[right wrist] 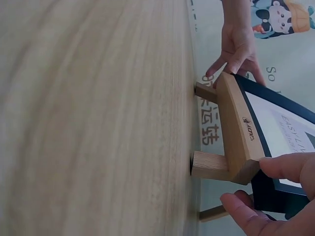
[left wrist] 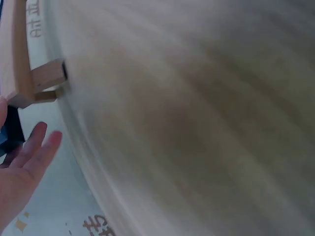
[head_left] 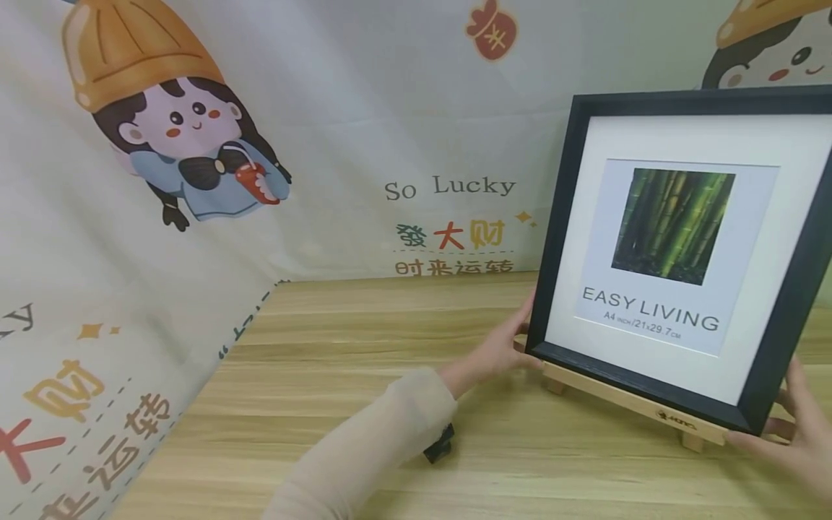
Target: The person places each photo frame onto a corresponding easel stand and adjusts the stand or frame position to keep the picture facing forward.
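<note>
In the head view almost the whole front of the picture frame (head_left: 557,238) is shown, with the green bamboo print (head_left: 674,225) and the words EASY LIVING, and its upper right corner is cut by the edge of the view. It is supported from below by the wooden ledge (head_left: 633,403) of a small easel, on the table (head_left: 338,339); behind it a printed cloth (head_left: 338,144) is seen. To the left of the frame, a small black thing (head_left: 439,446), partly covered by the sleeve (head_left: 383,433), is shown by the head view only, and what it is cannot be told. By the right wrist view a thin rear leg (right wrist: 212,213) is revealed, low behind the frame, which in the head view is hidden. The frame's lower right corner is held firmly by the right hand (head_left: 809,433), with the thumb pressed at the front and the fingers bent behind. At its lower left corner the left hand (head_left: 503,347) is placed, thumb and fingers apart around it; whether this corner is really clamped cannot be told.
</note>
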`<state>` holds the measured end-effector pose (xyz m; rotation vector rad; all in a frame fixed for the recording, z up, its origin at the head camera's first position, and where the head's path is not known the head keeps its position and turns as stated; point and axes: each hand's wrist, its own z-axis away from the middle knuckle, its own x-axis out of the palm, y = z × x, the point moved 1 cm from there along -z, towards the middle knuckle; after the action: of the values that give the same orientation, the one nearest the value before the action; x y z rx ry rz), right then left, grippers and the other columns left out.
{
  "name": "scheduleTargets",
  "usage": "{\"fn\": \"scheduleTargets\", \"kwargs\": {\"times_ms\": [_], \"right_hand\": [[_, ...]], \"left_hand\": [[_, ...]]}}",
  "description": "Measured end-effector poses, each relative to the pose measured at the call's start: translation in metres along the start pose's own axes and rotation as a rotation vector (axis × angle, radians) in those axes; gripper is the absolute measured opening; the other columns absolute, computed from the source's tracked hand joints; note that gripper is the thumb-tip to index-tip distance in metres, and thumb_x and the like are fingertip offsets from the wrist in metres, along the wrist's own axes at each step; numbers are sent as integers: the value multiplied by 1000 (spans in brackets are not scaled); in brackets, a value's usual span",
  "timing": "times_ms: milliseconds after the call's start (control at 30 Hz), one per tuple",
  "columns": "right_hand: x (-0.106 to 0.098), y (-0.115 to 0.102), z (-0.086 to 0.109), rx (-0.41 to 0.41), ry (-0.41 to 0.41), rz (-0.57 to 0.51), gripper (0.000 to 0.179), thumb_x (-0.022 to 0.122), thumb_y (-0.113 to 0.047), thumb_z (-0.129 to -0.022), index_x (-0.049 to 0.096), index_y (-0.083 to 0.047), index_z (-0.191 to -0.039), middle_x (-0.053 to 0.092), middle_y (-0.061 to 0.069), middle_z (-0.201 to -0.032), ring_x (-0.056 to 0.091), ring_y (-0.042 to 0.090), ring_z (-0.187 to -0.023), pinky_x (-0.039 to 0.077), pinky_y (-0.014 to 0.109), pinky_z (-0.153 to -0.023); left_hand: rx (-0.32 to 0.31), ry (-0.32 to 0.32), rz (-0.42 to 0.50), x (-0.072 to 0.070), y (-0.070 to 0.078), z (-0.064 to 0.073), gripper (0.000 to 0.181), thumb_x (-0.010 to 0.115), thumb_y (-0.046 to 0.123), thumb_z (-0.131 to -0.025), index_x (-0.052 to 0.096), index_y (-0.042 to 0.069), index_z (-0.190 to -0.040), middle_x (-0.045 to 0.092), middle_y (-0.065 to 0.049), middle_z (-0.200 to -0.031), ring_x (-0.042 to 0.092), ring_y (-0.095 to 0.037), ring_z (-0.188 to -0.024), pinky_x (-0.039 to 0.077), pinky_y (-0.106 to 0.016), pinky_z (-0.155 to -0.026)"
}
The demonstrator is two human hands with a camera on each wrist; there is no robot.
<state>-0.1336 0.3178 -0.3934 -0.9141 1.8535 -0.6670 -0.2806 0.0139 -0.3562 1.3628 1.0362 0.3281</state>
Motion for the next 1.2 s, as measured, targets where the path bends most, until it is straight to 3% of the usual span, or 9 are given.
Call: {"fn": "scheduleTargets", "kwargs": {"times_ms": [133,233,433,967,1200], "right_hand": [[3,0,-1,-20,4,-36,127,70,23,-59,-5,-27,-147,27,-29,-112,47,-15,-76,48,15,-50],[5,1,-3,-58,15,-71,128,69,28,-55,-3,-24,-148,29,-26,-115,47,-16,-83,49,12,-52],[7,3,-2,-53,14,-88,126,68,28,-56,-2,-25,-148,31,-25,-114,46,-16,-85,48,10,-55],[4,1,-6,28,-57,-16,123,72,16,-64,-8,-30,-146,22,-29,-115,41,-18,-82,49,14,-56],[7,4,-13,21,-99,-24,122,71,14,-67,-11,-33,-145,15,-16,-138,32,-21,-89,49,15,-57]], "left_hand": [[-30,12,50,7,-3,1,116,67,-20,-68,0,32,-147,31,-19,-144,54,-21,-98,54,-26,-64],[-39,34,97,10,-4,2,117,65,-21,-68,0,36,-147,35,-23,-139,55,-19,-90,55,-27,-63],[-99,44,167,14,-4,3,118,64,-21,-69,2,48,-143,38,-23,-135,60,-20,-75,56,-35,-57],[-138,85,143,14,-5,5,116,64,-19,-70,2,47,-143,39,-22,-133,60,-23,-77,56,-36,-55],[-145,103,150,12,-7,6,115,63,-20,-71,2,45,-144,39,-21,-132,61,-24,-79,56,-35,-56]]}}
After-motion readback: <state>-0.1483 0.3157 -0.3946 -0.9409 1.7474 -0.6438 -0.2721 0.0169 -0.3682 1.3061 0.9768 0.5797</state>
